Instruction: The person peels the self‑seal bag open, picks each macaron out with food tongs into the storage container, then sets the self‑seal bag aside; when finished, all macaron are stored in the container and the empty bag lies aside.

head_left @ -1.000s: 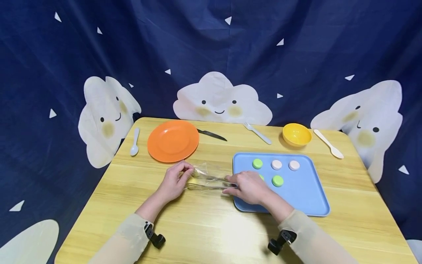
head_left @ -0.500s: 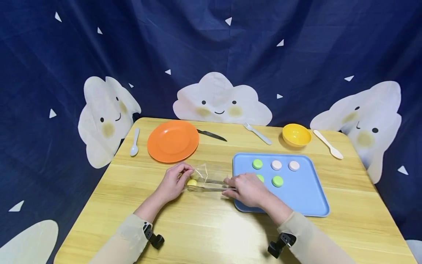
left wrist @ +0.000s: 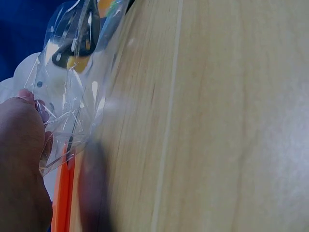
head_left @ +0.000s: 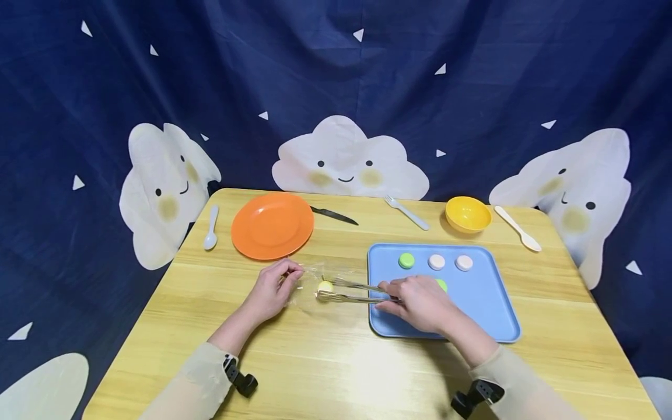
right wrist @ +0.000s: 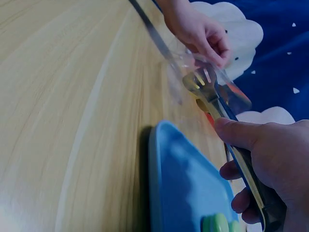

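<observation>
My left hand (head_left: 271,290) pinches the edge of a clear plastic bag (left wrist: 67,104) between thumb and fingers, above the table. My right hand (head_left: 420,300) grips metal tongs (head_left: 357,300) that point left toward the bag. Between the tong tips sits a yellow macaron (head_left: 325,286), seen through or against the plastic; whether it is fully inside the bag I cannot tell. Below and behind the right hand lies a blue tray (head_left: 472,318). Green macarons (head_left: 406,260) and pale pink macarons (head_left: 436,262) rest on it, one green piece partly hidden by that hand.
An orange plate (head_left: 272,226) lies beyond the left hand, with a black knife (head_left: 336,216) beside it. Along the back are a light fork (head_left: 407,212), a yellow bowl (head_left: 468,214) and a white spoon (head_left: 517,228). A pale spoon (head_left: 211,228) lies far left.
My right hand and the tongs have shifted right, over the tray's left part. The yellow macaron has come into sight and moved right with the tips. The left hand keeps its place at the bag.
</observation>
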A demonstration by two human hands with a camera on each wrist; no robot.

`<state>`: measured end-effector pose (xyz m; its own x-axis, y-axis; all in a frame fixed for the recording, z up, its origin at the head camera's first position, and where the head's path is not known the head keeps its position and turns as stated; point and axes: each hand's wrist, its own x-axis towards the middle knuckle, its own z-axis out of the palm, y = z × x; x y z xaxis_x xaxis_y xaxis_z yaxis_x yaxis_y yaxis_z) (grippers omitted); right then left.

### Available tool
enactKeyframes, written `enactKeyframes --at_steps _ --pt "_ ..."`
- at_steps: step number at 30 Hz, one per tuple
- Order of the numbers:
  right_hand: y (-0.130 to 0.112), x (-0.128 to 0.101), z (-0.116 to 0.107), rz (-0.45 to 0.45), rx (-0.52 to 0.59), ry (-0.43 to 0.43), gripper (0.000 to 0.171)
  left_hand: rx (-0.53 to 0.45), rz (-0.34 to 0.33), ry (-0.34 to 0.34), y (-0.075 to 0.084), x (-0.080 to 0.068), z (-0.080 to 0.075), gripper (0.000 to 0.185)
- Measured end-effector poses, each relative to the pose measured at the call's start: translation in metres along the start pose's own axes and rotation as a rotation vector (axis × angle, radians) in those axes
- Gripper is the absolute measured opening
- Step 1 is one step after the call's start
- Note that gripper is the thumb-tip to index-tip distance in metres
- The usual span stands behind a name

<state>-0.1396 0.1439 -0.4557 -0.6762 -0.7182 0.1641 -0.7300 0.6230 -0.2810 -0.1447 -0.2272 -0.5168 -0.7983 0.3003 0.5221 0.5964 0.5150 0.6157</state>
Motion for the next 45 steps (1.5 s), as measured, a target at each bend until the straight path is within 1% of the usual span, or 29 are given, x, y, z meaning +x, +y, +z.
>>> enactKeyframes --at_steps 2,5,8,12,17,20,24,28,35,39,42,45 --pt "0.003 -0.006 -0.004 0.016 -0.002 0.004 0.027 0.001 -0.004 0.000 0.000 -0.001 -0.001 0.003" --pt "0.009 -0.016 -0.010 0.031 -0.010 0.024 0.029 0.002 -0.014 -0.001 0.000 -0.001 -0.002 0.008" --pt "0.015 -0.026 -0.017 0.042 -0.024 0.055 0.025 0.004 -0.012 -0.001 0.000 -0.002 -0.002 0.010" --pt "0.023 -0.041 -0.025 0.061 -0.035 0.096 0.020 0.011 -0.002 0.004 -0.001 -0.002 -0.002 0.005" --pt "0.031 -0.058 -0.037 0.094 -0.040 0.116 0.019 0.021 0.001 0.011 -0.003 -0.001 -0.002 0.004" --pt "0.034 -0.070 -0.044 0.119 -0.061 0.133 0.024 0.025 -0.006 0.006 -0.003 -0.001 -0.003 0.003" --pt "0.040 -0.088 -0.053 0.157 -0.086 0.164 0.032 0.025 -0.035 -0.010 0.000 0.000 -0.004 0.003" --pt "0.048 -0.107 -0.058 0.188 -0.080 0.187 0.036 0.026 -0.055 -0.014 0.002 0.001 -0.004 0.006" --pt "0.060 -0.140 -0.067 0.262 -0.079 0.202 0.031 0.050 -0.047 -0.005 0.002 0.000 -0.004 0.006" --pt "0.068 -0.156 -0.072 0.303 -0.071 0.218 0.037 0.060 -0.045 0.007 0.003 0.000 -0.004 0.007" --pt "0.076 -0.169 -0.076 0.320 -0.073 0.238 0.042 0.060 -0.048 0.004 0.004 0.000 -0.005 0.006" --pt "0.085 -0.181 -0.077 0.327 -0.075 0.255 0.042 0.059 -0.052 -0.001 0.005 0.001 -0.005 0.005"
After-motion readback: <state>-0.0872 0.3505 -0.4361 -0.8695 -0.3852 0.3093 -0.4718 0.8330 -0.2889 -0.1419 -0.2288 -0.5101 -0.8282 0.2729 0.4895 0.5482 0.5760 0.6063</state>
